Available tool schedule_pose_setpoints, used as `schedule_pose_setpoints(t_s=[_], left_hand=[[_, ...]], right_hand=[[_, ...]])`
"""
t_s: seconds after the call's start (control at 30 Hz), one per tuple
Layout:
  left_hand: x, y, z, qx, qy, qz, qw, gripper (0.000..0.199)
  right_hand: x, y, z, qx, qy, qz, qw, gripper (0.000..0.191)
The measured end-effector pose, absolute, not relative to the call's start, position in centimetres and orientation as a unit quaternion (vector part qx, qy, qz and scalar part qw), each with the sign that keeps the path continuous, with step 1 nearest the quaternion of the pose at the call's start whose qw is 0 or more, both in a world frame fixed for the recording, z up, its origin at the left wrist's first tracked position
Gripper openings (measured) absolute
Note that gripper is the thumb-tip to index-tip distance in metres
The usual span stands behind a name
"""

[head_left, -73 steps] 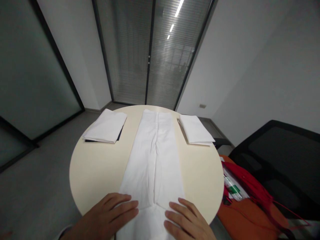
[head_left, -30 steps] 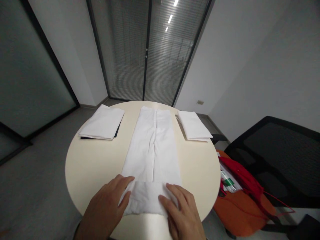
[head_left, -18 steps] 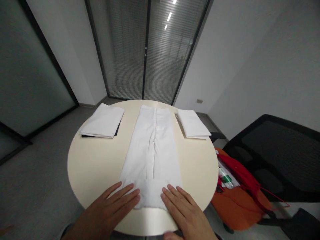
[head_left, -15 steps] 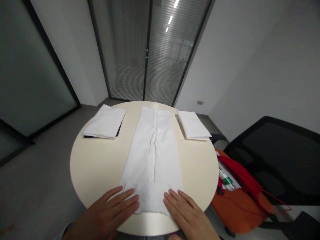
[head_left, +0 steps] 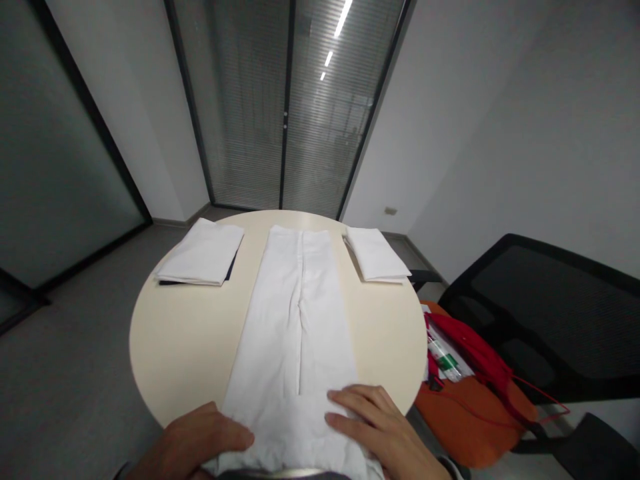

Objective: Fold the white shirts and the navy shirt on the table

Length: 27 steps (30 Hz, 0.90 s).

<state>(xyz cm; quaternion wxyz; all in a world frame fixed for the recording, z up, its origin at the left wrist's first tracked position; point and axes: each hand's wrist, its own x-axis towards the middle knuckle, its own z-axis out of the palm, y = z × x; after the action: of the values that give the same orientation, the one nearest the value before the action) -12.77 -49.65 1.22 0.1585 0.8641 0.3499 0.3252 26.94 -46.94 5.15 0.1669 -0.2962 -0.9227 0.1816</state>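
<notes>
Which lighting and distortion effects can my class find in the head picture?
Head view: white light streaks show in the glass panels, whether reflected is unclear; head view: the side frames splay toward the top; head view: the white garment looks bright, its centre crease shaded.

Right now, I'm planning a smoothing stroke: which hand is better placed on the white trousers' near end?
Probably the right hand: its extended fingers reach onto the white trousers, while the left hand looks more curled at their left edge.
</notes>
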Motion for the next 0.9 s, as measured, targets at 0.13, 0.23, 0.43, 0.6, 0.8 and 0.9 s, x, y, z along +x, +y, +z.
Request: schedule_pose_setpoints(t_s=[0.13, 0.23, 0.43, 0.6, 0.8, 0.9], left_hand=[[-11.8, -49.7, 1.5, 0.762, 0.503, 0.303, 0.273, 0.020], [-11.4, -49.5, 1.7, 0.679, 0.564, 0.319, 0.344, 0.027], [-10.6, -48.8, 2.6, 0.647, 0.581, 0.320, 0.376, 0.053], [-9.4, -48.0, 3.0, 0.636, 0.595, 0.306, 0.386, 0.048], [-10.6, -47.2, 4.9, 0.601, 0.587, 0.355, 0.410, 0.058], [-10.6, -44.6, 8.6, 0.612, 0.579, 0.362, 0.399, 0.059]], right_hand=[[26.3, -46.3, 4.7, -0.278, -0.926, 0.179, 0.185, 0.058], [26.0, -46.1, 3.7, -0.307, -0.890, 0.226, 0.249, 0.041], [25.0, -46.3, 3.5, -0.414, -0.784, 0.327, 0.329, 0.030], [24.2, -46.6, 4.3, -0.523, -0.671, 0.425, 0.308, 0.049], [24.1, -46.6, 7.8, -0.586, -0.554, 0.490, 0.330, 0.066], [23.7, -44.2, 11.3, -0.527, -0.577, 0.538, 0.316, 0.063]])
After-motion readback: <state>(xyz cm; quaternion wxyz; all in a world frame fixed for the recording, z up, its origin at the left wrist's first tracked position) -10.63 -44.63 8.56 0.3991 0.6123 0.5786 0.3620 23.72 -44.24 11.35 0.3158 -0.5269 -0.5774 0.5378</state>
